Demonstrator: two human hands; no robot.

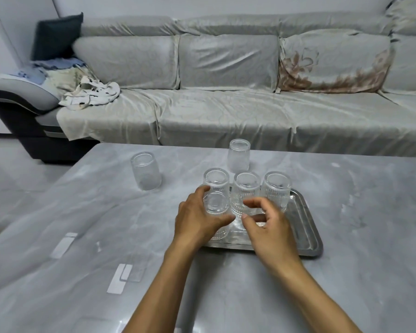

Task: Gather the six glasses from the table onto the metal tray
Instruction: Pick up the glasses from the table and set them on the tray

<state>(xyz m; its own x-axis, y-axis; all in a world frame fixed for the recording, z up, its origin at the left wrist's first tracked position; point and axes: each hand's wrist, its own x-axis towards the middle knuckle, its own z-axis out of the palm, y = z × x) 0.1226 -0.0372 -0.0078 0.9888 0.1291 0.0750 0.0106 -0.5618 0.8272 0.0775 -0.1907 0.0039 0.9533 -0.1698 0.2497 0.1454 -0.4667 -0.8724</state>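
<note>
A metal tray (307,227) lies on the grey marble table (82,224). Three ribbed clear glasses stand along its far side: left (216,180), middle (246,186), right (276,188). My left hand (197,219) is wrapped around a fourth glass (217,205) at the tray's near left corner. Beside it, my right hand (267,227) hovers over the tray with fingers curled apart and nothing in them. Two more glasses stand on the table off the tray: one at the far left (145,171), one just behind the tray (238,156).
A long grey sofa (226,104) runs behind the table, with crumpled clothes (89,92) on its left end. White tape strips (120,277) and a clear square coaster lie on the table's near left. Floor shows at the left.
</note>
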